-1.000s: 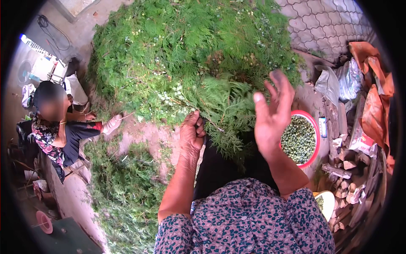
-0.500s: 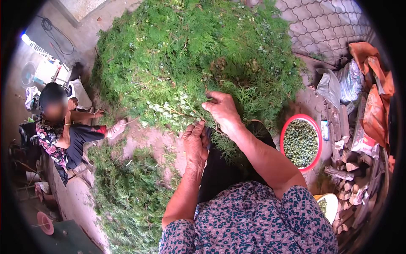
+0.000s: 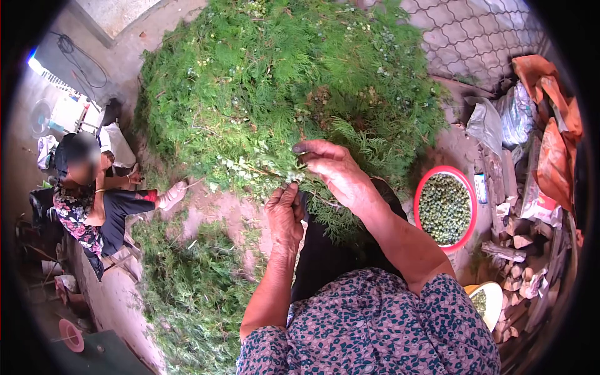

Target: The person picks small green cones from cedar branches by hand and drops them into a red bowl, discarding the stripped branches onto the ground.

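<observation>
A green branch with pale seed cones lies across the space in front of my knees. My left hand is closed on its stem, thumb and forefinger pinched together. Just right of it and slightly higher, my right hand has its thumb and fingers bent close around the cones and twigs; what lies between the fingertips is too small to make out. Leafy sprigs hang below my right hand over my dark trousers. Beyond both hands rises a large heap of green branches.
A red-rimmed basin of green cones stands at the right, near firewood and orange sacking. A yellow-rimmed bowl sits lower right. More cut greenery lies lower left. A person sits at the left.
My right hand has shifted slightly, its fingers now curled lower over the cones near my left fingertips. The cone-bearing branch has moved a little. The seated person's hand has drawn back slightly.
</observation>
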A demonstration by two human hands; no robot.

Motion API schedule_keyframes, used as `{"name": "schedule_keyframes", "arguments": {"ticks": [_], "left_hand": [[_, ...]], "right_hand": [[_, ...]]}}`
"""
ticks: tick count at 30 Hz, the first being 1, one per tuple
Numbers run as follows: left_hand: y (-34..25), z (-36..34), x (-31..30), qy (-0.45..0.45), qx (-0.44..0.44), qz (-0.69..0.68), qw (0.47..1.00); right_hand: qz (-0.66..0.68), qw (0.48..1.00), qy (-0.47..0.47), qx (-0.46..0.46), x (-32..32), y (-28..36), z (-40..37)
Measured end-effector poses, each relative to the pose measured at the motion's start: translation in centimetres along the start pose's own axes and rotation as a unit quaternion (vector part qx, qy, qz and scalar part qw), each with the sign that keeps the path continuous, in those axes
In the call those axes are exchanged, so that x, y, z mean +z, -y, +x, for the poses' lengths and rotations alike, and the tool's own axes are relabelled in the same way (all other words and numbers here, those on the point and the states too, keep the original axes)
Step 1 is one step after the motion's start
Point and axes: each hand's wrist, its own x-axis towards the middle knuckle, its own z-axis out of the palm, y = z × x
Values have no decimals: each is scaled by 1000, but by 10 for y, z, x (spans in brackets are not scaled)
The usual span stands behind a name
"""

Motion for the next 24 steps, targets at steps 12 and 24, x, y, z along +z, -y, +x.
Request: {"name": "schedule_keyframes", "arguments": {"ticks": [12, 24], "left_hand": [[-3, 0, -4, 6, 9, 45, 999], [-46, -33, 22, 2, 377, 381, 845]], "right_hand": [[-97, 992, 9, -79, 13, -9, -9], [-208, 971, 37, -110, 7, -19, -7]]}}
